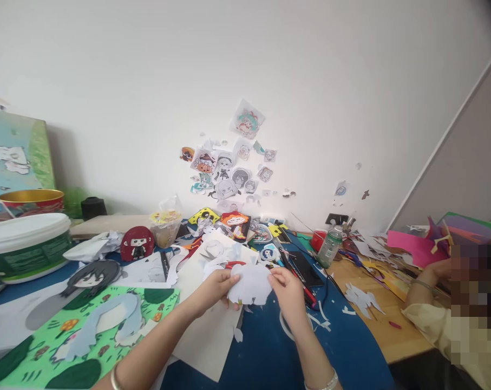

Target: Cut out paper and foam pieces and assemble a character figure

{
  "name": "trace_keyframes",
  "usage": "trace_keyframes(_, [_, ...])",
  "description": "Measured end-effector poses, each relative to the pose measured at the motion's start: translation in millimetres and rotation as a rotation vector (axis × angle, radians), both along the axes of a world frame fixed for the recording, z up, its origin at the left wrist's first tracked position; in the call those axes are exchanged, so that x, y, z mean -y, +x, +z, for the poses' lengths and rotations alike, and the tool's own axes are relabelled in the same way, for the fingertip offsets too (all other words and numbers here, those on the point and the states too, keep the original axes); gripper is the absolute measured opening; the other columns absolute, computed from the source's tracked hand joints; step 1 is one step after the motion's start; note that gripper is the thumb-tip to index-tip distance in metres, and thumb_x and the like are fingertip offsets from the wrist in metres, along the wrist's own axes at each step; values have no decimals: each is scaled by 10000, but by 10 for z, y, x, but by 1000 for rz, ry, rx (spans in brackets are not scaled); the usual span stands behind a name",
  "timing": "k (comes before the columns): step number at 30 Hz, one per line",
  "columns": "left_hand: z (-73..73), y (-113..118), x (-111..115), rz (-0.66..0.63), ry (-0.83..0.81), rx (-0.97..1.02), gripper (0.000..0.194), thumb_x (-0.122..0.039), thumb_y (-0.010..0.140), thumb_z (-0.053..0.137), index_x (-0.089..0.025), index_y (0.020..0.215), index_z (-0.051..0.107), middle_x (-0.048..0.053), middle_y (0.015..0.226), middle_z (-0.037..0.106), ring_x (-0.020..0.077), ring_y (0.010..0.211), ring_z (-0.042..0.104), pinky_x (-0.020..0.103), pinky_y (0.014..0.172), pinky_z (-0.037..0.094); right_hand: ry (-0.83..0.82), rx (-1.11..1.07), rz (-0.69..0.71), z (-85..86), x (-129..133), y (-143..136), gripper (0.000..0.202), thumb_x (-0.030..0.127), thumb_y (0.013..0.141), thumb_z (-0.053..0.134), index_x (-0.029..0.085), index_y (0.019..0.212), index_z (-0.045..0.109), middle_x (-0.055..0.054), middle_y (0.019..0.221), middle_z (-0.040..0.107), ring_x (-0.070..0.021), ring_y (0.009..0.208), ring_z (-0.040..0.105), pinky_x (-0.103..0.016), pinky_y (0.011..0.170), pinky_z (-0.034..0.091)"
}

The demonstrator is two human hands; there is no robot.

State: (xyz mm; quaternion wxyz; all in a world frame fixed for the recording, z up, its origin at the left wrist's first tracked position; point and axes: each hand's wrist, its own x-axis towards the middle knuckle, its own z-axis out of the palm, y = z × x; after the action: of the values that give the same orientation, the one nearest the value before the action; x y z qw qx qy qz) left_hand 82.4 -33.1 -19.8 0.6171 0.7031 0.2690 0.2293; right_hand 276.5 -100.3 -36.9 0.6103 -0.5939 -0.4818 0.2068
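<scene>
A white paper cutout [251,284] with a wavy lower edge is held up between both hands. My left hand [220,287] pinches its left side, thumb in front and fingers behind. On the right side, my right hand [288,290] grips the edge between thumb and fingers. Red-handled scissors [234,265] lie just behind the cutout, partly hidden by it. Beneath my left hand is a large white sheet [207,346]. A roll of tape [285,327] is partly covered by my right wrist.
At left are a green patterned sheet [148,303] with a blue-haired paper figure [121,311] and a white-lidded tub [26,252]. A clear bottle [329,246] stands at right, near paper scraps [362,298]. Another person's arm [421,284] rests at far right.
</scene>
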Motion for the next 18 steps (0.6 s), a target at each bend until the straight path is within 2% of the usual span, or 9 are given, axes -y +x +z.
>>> trace_keyframes(4, [26,-46,-66,117,11,-30,482,-614,733,481,-148,749,600,46,665,683,165,598,616,222,495,412,16,-119,-137,13,43,218,307,402,658,629,146,825,595,-108,784,700,-259,727,649,-314,602,499])
trace_keyframes(9, [47,-79,-88,69,38,-41,499,-613,738,476,-140,782,627,60,736,687,170,665,617,219,520,430,22,-127,-171,6,69,297,317,404,668,626,147,850,591,-106,807,697,-252,760,644,-313,630,500])
trace_keyframes(13, [17,-62,-78,54,50,-51,490,-610,734,482,-146,793,629,71,826,690,188,739,631,215,529,442,28,-105,-78,-12,49,138,297,394,660,653,144,814,608,-85,738,693,-230,689,636,-294,592,487])
trace_keyframes(18, [-67,-10,-57,-42,45,-26,460,-577,745,493,-144,871,586,58,736,693,165,588,623,247,517,464,24,-133,145,-42,20,-121,267,395,696,641,150,795,604,-62,693,684,-205,634,624,-270,560,469])
